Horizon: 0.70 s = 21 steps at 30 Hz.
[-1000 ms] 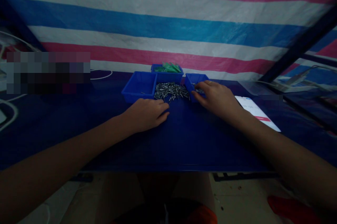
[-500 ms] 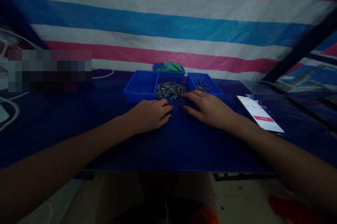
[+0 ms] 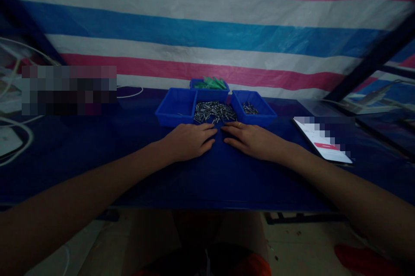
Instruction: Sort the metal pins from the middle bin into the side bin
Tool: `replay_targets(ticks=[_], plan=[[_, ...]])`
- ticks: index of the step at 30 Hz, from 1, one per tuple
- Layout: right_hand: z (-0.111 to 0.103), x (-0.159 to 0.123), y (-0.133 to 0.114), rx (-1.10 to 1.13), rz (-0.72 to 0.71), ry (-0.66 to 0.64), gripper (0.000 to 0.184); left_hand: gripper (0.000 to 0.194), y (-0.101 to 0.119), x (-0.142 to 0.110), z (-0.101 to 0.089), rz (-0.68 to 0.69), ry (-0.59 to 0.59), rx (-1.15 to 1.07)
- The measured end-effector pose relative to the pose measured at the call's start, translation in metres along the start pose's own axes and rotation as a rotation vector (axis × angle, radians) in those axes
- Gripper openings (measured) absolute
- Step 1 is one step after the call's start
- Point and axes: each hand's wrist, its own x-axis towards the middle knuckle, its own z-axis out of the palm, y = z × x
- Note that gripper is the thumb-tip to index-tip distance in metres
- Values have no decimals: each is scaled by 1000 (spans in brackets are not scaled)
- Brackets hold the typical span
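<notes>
My left hand (image 3: 189, 140) lies palm down on the dark blue table (image 3: 207, 176), fingers stretched toward a pile of small metal pins (image 3: 214, 112). My right hand (image 3: 251, 138) rests flat beside it, fingers extended, a ring on one finger, fingertips almost meeting the left hand's. Neither hand holds anything. The pin pile lies loose on the table between two blue trays: the left tray (image 3: 175, 109) looks nearly bare, the right tray (image 3: 256, 105) holds a few pins. Behind them a third blue tray (image 3: 209, 92) holds green pieces (image 3: 212, 83).
A phone (image 3: 319, 140) with a lit screen lies on the table to the right. White cables (image 3: 16, 133) run along the far left. A striped pink, white and blue tarp (image 3: 207, 30) hangs behind the table. A dark metal bar (image 3: 369, 58) slants at the right.
My right hand left the right tray and came down toward me and leftward, flattening on the table beside the left hand. My left hand stayed almost in place.
</notes>
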Motion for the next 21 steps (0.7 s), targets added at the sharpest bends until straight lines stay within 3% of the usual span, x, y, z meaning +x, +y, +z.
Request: replay_targets(ticks=[21], plan=[[-4,-2,-1,-38,-41,-19,43,41,2,-2,-4,-18,-15,6]])
